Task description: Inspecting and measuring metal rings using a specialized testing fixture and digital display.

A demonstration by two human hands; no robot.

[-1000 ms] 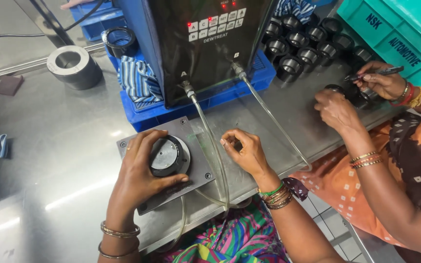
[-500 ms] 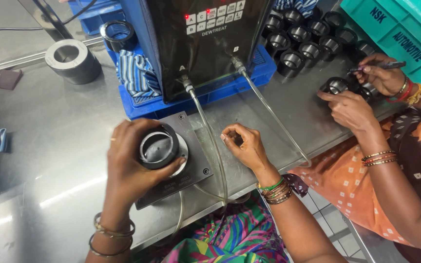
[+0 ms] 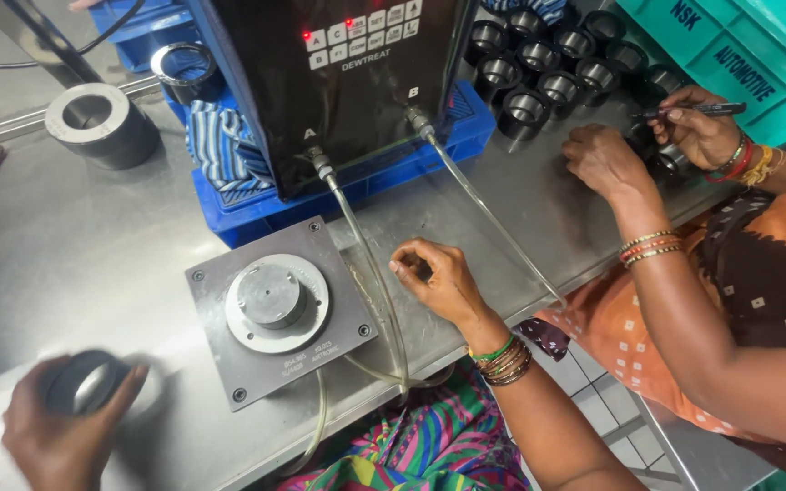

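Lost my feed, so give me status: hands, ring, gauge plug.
Left hand grips dark metal ring, off to the left. Right hand empty, loosely curled beside gauge plate. Gauge plug bare, nothing blocking.

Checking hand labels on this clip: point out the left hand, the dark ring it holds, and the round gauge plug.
left hand (image 3: 52, 436), head view, back of the hand
dark ring (image 3: 84, 382), head view, blurred upper rim
round gauge plug (image 3: 268, 294), head view, flat top

Left hand gripping a dark metal ring near left on the table, right hand curled beside the square gauge plate, clear tubes between
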